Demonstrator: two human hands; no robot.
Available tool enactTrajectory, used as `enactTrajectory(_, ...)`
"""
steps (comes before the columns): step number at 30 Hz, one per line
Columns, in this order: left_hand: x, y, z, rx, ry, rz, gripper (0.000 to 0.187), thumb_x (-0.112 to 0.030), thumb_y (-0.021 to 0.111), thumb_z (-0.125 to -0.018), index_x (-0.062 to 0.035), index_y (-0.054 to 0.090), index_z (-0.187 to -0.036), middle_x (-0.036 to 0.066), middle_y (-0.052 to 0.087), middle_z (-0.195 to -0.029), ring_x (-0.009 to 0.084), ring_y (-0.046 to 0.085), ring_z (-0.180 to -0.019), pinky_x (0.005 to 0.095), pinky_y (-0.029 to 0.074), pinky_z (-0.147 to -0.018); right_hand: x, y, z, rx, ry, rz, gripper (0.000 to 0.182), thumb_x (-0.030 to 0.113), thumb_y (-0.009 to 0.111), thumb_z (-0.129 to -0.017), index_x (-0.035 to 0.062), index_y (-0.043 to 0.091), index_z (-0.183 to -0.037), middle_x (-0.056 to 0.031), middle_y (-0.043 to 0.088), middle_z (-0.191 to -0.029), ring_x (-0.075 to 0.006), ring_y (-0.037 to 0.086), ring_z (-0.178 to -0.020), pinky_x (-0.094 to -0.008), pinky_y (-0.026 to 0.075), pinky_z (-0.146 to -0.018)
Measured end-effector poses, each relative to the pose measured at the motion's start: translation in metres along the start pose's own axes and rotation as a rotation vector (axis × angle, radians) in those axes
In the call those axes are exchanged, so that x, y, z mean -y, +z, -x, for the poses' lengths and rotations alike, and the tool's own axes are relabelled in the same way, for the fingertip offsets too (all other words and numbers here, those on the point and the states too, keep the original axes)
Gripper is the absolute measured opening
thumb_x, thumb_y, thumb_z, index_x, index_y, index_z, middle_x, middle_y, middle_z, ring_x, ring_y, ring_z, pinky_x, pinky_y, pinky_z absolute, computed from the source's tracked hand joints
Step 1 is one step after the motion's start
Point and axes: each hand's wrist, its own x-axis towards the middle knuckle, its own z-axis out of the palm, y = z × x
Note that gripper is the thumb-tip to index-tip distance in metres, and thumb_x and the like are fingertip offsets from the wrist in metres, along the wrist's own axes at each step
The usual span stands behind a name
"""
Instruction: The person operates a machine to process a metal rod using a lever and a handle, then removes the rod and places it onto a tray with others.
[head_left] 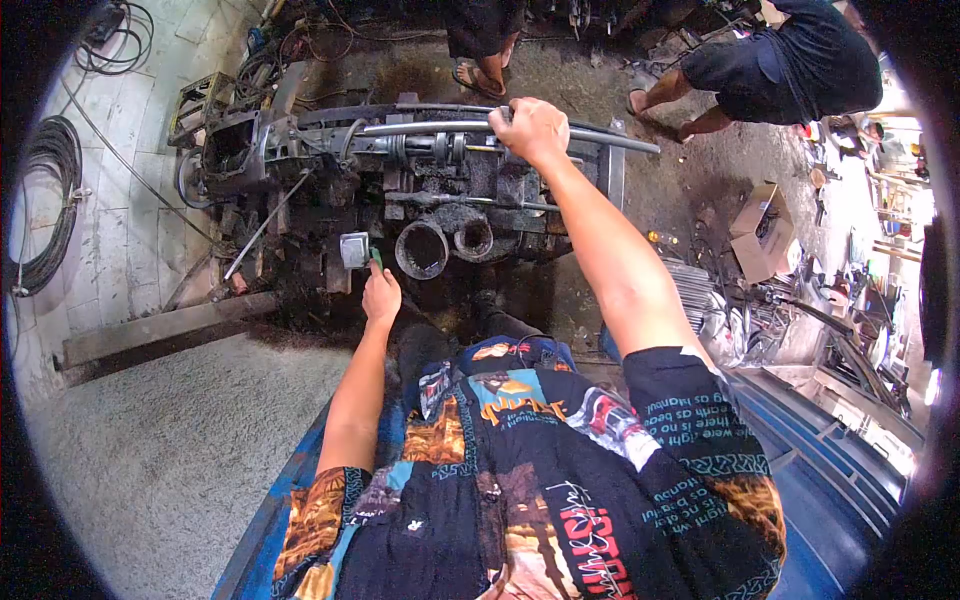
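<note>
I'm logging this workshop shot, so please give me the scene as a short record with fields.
Left hand: holding a green-handled tool with a square metal head
Right hand: gripping a long metal pipe
Machinery: dark, grimy assembly below the pipe in view, with two round openings
Wall, left of view: coiled black cable
Floor, right: open cardboard box
Others nearby: person in dark clothes; another's sandalled foot

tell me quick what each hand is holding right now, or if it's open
Left hand: closed, holding a green-handled tool with a blocky metal head.
Right hand: closed over a long metal bar.
</note>
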Motion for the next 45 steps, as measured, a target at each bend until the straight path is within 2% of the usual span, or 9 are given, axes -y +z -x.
enactTrajectory(19,-0.001,0.004,0.003,0.014,-0.032,0.021,0.051,-0.026,0.042,-0.098,-0.0011,0.037,-0.142,0.026,0.064,-0.107,0.045,0.061,-0.098,0.0525,0.049,-0.084,0.002,0.0,0.002,-0.019,-0.011,-0.015,0.053,0.054,0.05,-0.085,0.0057,0.073,-0.088,-0.0153,0.071,-0.094,-0.0307,0.067,-0.092,-0.0423,0.053,-0.082)
enactTrajectory(22,0.003,0.008,0.009,0.004,-0.035,0.039,0.046,-0.026,0.042,-0.098,0.0003,0.043,-0.136,0.028,0.063,-0.107,0.0455,0.061,-0.099,0.0531,0.049,-0.085,0.001,0.003,0.001,-0.021,0.002,-0.011,0.052,0.053,0.051,-0.084,0.0064,0.073,-0.087,-0.0151,0.071,-0.093,-0.031,0.068,-0.092,-0.0423,0.053,-0.082)
enactTrajectory(25,0.02,0.03,0.005,0.051,-0.131,0.057,0.039,-0.025,0.043,-0.097,0.0017,0.048,-0.125,0.029,0.063,-0.108,0.0461,0.06,-0.101,0.0539,0.048,-0.085,-0.001,0.006,0.0,-0.017,0.016,-0.015,0.051,0.053,0.052,-0.083,0.0066,0.073,-0.086,-0.0152,0.07,-0.092,-0.0315,0.067,-0.091,-0.0425,0.053,-0.082)
enactTrajectory(27,0.037,0.047,-0.005,0.215,-0.263,0.1,0.034,-0.024,0.043,-0.097,0.0026,0.049,-0.117,0.029,0.063,-0.109,0.0468,0.059,-0.104,0.0544,0.047,-0.087,-0.002,0.007,0.0,-0.009,0.021,-0.021,0.051,0.053,0.053,-0.083,0.0065,0.073,-0.086,-0.0155,0.07,-0.092,-0.0318,0.067,-0.091,-0.0426,0.052,-0.081)
enactTrajectory(31,0.062,0.088,-0.033,0.317,-0.344,0.143,0.036,-0.029,0.045,-0.097,-0.0011,0.05,-0.119,0.029,0.061,-0.116,0.0471,0.057,-0.11,0.0537,0.045,-0.093,-0.003,0.014,-0.003,-0.048,0.002,-0.015,0.05,0.053,0.053,-0.082,0.0063,0.072,-0.083,-0.016,0.07,-0.092,-0.0329,0.067,-0.09,-0.0432,0.052,-0.081)
enactTrajectory(34,0.057,0.095,-0.041,0.302,-0.377,0.154,0.036,-0.031,0.047,-0.096,-0.0023,0.051,-0.119,0.028,0.06,-0.118,0.0462,0.056,-0.112,0.0532,0.046,-0.094,-0.005,0.015,-0.006,-0.074,-0.006,0.007,0.05,0.053,0.052,-0.083,0.0075,0.072,-0.086,-0.015,0.069,-0.093,-0.0325,0.067,-0.091,-0.0435,0.051,-0.082)
enactTrajectory(41,0.055,0.063,-0.023,0.3,-0.311,0.148,0.049,-0.038,0.052,-0.094,-0.0014,0.051,-0.127,0.027,0.06,-0.121,0.0448,0.056,-0.113,0.0517,0.046,-0.095,-0.002,0.01,-0.006,-0.049,-0.017,0.011,0.049,0.051,0.052,-0.084,0.007,0.071,-0.087,-0.0152,0.069,-0.094,-0.0337,0.066,-0.093,-0.0449,0.051,-0.082)
enactTrajectory(43,0.064,0.048,-0.015,0.217,-0.331,0.17,0.053,-0.038,0.055,-0.093,-0.0012,0.05,-0.131,0.027,0.059,-0.123,0.0428,0.055,-0.117,0.0499,0.044,-0.098,-0.004,0.009,-0.007,-0.042,-0.049,0.012,0.048,0.051,0.053,-0.084,0.0071,0.071,-0.087,-0.0153,0.069,-0.093,-0.0336,0.066,-0.093,-0.0453,0.051,-0.082)
enactTrajectory(45,0.088,0.033,-0.015,0.207,-0.233,0.155,0.054,-0.034,0.058,-0.092,-0.0008,0.049,-0.132,0.026,0.058,-0.125,0.0416,0.052,-0.121,0.0472,0.044,-0.1,-0.004,0.01,-0.006,-0.086,-0.068,0.001,0.048,0.051,0.053,-0.084,0.0068,0.07,-0.087,-0.0155,0.069,-0.093,-0.0333,0.066,-0.093,-0.0456,0.051,-0.081)
